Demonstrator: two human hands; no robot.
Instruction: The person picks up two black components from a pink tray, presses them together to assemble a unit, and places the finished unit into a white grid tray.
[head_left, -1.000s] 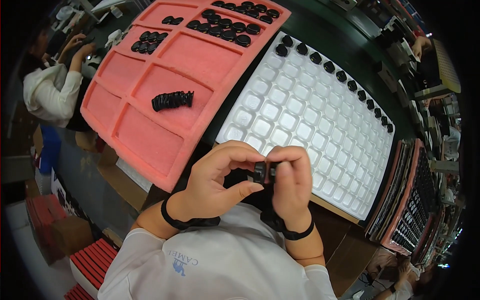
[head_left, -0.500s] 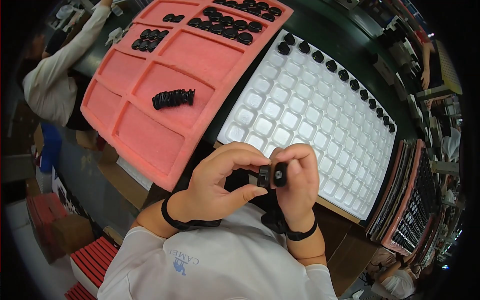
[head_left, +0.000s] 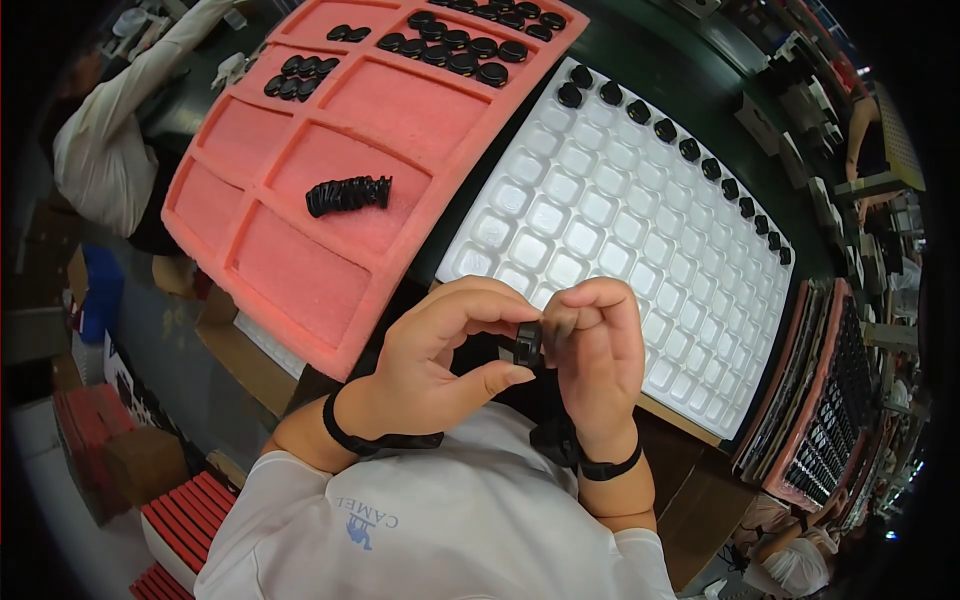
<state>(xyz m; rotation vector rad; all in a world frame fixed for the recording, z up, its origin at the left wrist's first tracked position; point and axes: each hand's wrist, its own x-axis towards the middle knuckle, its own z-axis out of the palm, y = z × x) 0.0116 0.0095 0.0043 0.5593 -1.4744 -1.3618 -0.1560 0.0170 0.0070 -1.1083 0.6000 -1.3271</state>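
Between thumb and fingers, my left hand [head_left: 440, 350] holds a small black round part [head_left: 528, 343] on edge, in front of my chest. Close beside it on the right is my right hand [head_left: 598, 355], its fingers curled in and slightly blurred at the tips. Whatever those fingers hold is hidden. A pink foam tray [head_left: 372, 262] lies ahead to the left, with a curved stack of black rings [head_left: 348, 195] in one compartment and black round pieces [head_left: 463, 62] in the far ones. Ahead to the right, a white plastic tray [head_left: 560, 235] carries black parts [head_left: 665, 130] along its far edge.
Filled foam trays [head_left: 815, 435] are stacked on the right. At the left another person's sleeve [head_left: 105, 140] reaches over the dark green table [head_left: 640, 40]. Cardboard boxes [head_left: 143, 468] and red-edged sheets [head_left: 195, 520] sit low on the left.
My right hand has turned and its fingers have curled in. The black piece that showed in it is now out of sight. My left hand keeps its hold on the round part.
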